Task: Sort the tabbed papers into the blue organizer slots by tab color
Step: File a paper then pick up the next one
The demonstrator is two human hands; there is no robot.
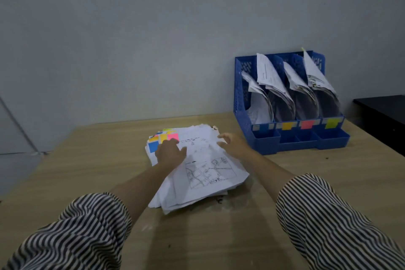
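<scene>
A loose stack of white papers (203, 173) lies on the wooden table (87, 160), with pink (173, 136), yellow, orange and blue (153, 146) tabs fanned out at its far left corner. The top sheet carries a map-like drawing. My left hand (171, 152) rests on the stack just below the pink tab, fingers bent down onto the paper. My right hand (232, 143) hovers at the stack's far right edge with fingers spread; whether it touches the paper is unclear. The blue organizer (240, 103) stands at the right against the wall, its slots holding curled papers and labelled blue, yellow (286, 126), pink (306, 124) and green (331, 123).
A grey wall runs behind the table. A black piece of furniture (381, 114) stands beyond the table's right edge. Small open trays (266, 138) line the organizer's front. Bare tabletop lies left of the stack and in front of it.
</scene>
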